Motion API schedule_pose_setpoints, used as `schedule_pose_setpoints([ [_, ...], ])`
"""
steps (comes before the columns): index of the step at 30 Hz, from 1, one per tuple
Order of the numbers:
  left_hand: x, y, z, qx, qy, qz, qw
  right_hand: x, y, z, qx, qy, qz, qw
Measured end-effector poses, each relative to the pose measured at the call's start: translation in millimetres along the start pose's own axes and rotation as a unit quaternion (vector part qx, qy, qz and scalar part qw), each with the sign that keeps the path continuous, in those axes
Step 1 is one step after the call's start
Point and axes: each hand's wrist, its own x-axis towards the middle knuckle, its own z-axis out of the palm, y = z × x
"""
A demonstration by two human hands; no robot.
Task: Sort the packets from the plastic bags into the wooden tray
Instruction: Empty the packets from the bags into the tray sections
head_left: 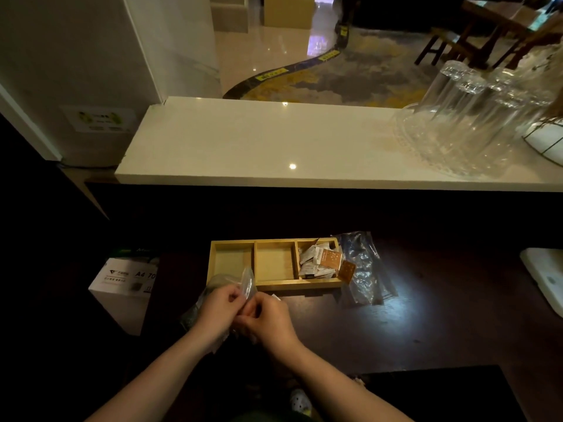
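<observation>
Packets: small white and orange-brown paper sachets (320, 261) fill the right compartment of the long three-part wooden tray (275, 286); one orange sachet (346, 271) hangs over the right wall of the tray, half outside.
Tray compartments: the left and the middle ones show only bare wood.
Emptied bag: a crumpled clear plastic bag (364, 268) lies flat on the dark table, touching the right end of the tray.
Bag in hand: a second small clear plastic bag (247, 283) is held up just near of the tray's left part. What is inside I cannot tell, the light is too weak.
Left hand: the left hand (217, 309) is closed on the left side of this bag, thumb pressed against the fingers at its top edge.
Right hand: the right hand (266, 318) pinches the other side of the same edge; both hands almost touch each other.
Step in hand: I judge the person is opening the mouth of the bag.
How to do it well: pull the two lips apart gently and evenly, keep the mouth upward until it is over an empty compartment, then tip slowly so that no sachet falls on the table.
Risk: a sudden tear may scatter the contents.
Progress: about one kind sorted, two compartments wait.
</observation>
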Motion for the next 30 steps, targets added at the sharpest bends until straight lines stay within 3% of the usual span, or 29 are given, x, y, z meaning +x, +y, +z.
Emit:
schedule_pose_setpoints([
  [4,-10.5,-8.3,-7.6,-0.092,-0.052,-0.033,0.994,-4.4,3.6,-0.3,0.006,0.002,-0.013,1.000],
  [9,-9.5,-12.0,-1.4,-0.055,-0.016,-0.011,0.998,-1.5,7.7,-1.7,-0.012,0.058,-0.024,0.998],
  [11,-7.4,-9.4,2.4,-0.049,-0.002,0.002,0.999,-1.0,5.9,-1.6,-0.028,0.043,-0.032,0.998],
  [17,-7.4,3.8,7.0,-0.101,-0.016,0.005,0.995,-1.8,0.6,-6.4,-0.046,0.066,-0.056,0.995],
  [22,-6.9,3.3,3.5,-0.179,-0.031,-0.028,0.983,3.3,3.0,-23.3,-0.017,0.036,-0.020,0.999],
  [27,-5.5,2.0,0.8,-0.191,-0.057,-0.048,0.979,6.7,8.2,-30.8,0.060,0.005,0.042,0.997],
  [30,-8.6,5.0,-0.3,-0.197,-0.064,-0.040,0.977,5.4,6.8,-30.5,0.026,0.018,0.024,0.999],
])
